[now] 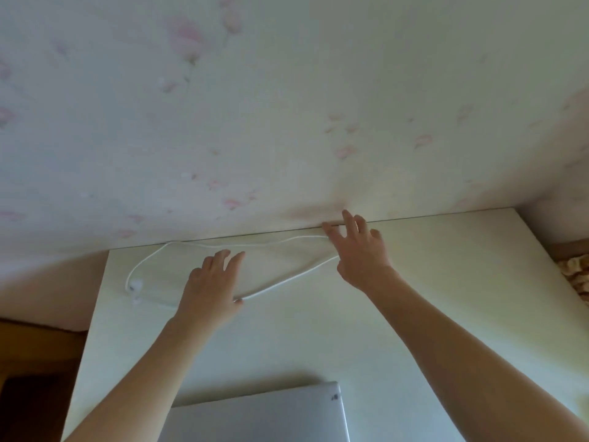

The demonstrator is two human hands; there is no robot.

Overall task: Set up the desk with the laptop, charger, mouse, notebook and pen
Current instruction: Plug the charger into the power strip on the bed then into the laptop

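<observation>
A closed silver laptop [258,416] lies at the near edge of the white desk [446,282]. Near the desk's back edge a white charger cable [280,280] runs in a long loop, with its small white plug end [135,287] at the left. My left hand [212,288] lies palm down on the lower strand, fingers spread. Both strands meet under my right hand [361,250], which hovers with spread fingers where the desk meets the wall. I cannot see the loop's bend under that hand. No mouse, notebook or pen is in view.
A wall with pale floral wallpaper [287,106] stands right behind the desk. Dark wooden furniture or floor [35,362] shows past the desk's left edge. Something patterned and beige [575,272] sits beyond the right edge.
</observation>
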